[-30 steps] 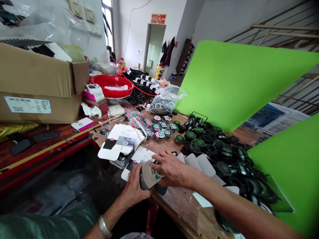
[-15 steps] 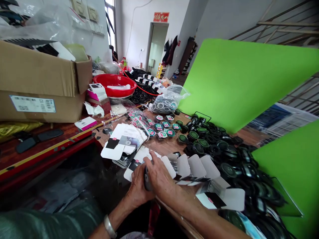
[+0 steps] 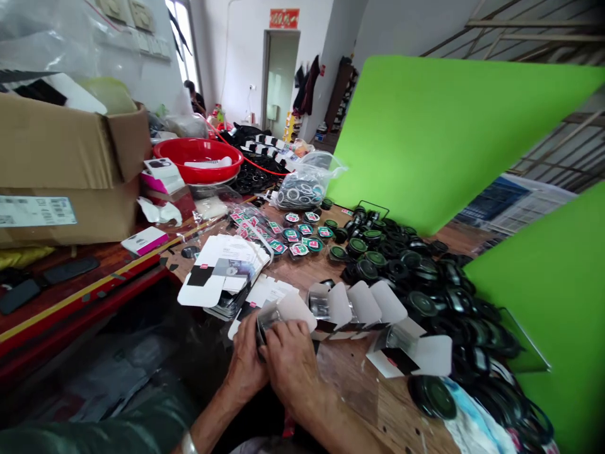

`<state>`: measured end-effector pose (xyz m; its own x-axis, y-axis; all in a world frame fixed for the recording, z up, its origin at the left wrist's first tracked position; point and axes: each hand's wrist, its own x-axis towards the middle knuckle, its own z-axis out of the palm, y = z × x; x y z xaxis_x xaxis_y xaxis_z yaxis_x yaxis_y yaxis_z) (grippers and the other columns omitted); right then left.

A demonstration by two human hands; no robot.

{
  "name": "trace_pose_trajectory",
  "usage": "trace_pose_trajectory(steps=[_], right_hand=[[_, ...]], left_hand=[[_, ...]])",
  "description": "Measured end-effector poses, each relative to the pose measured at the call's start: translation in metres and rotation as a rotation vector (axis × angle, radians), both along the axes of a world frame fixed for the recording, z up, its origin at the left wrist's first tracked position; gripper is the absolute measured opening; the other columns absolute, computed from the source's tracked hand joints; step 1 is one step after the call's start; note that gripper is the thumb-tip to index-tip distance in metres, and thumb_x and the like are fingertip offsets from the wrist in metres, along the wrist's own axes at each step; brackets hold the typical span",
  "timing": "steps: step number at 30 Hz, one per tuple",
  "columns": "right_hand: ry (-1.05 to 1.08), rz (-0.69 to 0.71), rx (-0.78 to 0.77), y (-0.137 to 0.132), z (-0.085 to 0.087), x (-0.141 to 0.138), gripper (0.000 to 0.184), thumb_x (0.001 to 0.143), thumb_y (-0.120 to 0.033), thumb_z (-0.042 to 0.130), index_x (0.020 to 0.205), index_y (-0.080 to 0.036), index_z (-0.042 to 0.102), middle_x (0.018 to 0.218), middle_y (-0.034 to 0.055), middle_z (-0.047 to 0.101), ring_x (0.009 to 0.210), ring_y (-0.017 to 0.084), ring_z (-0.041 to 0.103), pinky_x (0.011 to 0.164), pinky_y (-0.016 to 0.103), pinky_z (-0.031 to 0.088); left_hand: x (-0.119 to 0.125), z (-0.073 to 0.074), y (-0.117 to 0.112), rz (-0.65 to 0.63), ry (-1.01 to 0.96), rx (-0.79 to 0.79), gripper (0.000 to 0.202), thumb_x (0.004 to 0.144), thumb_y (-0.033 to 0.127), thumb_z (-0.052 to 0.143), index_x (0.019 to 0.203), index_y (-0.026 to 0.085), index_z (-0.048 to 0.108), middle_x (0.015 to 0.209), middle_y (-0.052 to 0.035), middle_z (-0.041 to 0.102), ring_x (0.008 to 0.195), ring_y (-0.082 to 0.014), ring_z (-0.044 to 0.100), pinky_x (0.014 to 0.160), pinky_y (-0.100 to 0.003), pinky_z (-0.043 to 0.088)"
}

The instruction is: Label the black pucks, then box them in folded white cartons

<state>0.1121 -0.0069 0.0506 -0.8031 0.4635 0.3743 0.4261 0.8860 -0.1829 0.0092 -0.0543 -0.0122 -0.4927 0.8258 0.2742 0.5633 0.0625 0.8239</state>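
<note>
- Head view: the left hand [image 3: 246,362] and the right hand [image 3: 293,366] meet low in the frame, over the near edge of a wooden workbench [image 3: 363,391], both closed around a folded card sleeve [image 3: 295,309].
- Grip: the two hands press together from either side, with the fingers curled in. The right hand's fingers [image 3: 288,334] lie across the lower part of the sleeve. The exact pinch points are hidden, so I cannot tell which edges the fingertips hold.
- Location: the sleeve sits between the hands, just above them. Its white flap stands up and tilts to the right, and a glossy silver-grey face [image 3: 267,320] shows on its left.
- Handling: it looks light and thin, stiff along the folds but easy to crease at the flap. The glossy face may be slippery, so the folded edges seem the safest place to hold.
- Just right of the hands, a row of open card sleeves [image 3: 352,306] stands on the bench.
- Just beyond the hands, a stack of printed card blanks [image 3: 222,268] lies on the bench.
- Farther right, black round lids [image 3: 420,284] with green centres lie heaped.
- Beyond these are a red plastic basin [image 3: 198,151], a cardboard carton [image 3: 70,151] and a clear bag of rings [image 3: 302,189].
</note>
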Motion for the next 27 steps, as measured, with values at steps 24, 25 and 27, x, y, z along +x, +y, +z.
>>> trace_pose_trajectory(steps=[24, 25, 27], right_hand=[[0.772, -0.765, -0.730, -0.031, -0.026, 0.186, 0.035, 0.089, -0.042, 0.047, 0.077, -0.015, 0.066, 0.068, 0.0041, 0.061, 0.066, 0.014, 0.056, 0.058, 0.023, 0.045], [0.843, -0.828, -0.780, -0.032, -0.029, 0.191, 0.037, 0.087, -0.046, 0.049, 0.079, -0.015, 0.067, 0.066, 0.0040, 0.060, 0.063, 0.015, 0.056, 0.054, 0.023, 0.045], [0.965, -0.922, -0.883, -0.035, -0.036, 0.196, 0.042, 0.082, -0.052, 0.053, 0.090, -0.014, 0.067, 0.065, 0.0037, 0.061, 0.055, 0.014, 0.054, 0.048, 0.023, 0.044]], left_hand=[[0.096, 0.054, 0.016, -0.607, -0.018, -0.034, 0.074, 0.061, 0.035, 0.073, 0.127, 0.022, 0.042, 0.116, -0.0099, 0.058, 0.104, -0.0280, 0.059, 0.088, -0.040, 0.050], [0.112, 0.047, 0.019, -0.601, -0.053, -0.035, 0.076, 0.060, 0.033, 0.073, 0.127, 0.021, 0.041, 0.118, -0.0108, 0.056, 0.108, -0.0286, 0.057, 0.091, -0.042, 0.049], [0.135, 0.033, 0.029, -0.536, -0.127, -0.044, 0.083, 0.060, 0.034, 0.076, 0.130, 0.018, 0.036, 0.122, -0.0139, 0.051, 0.114, -0.0307, 0.052, 0.095, -0.046, 0.045]])
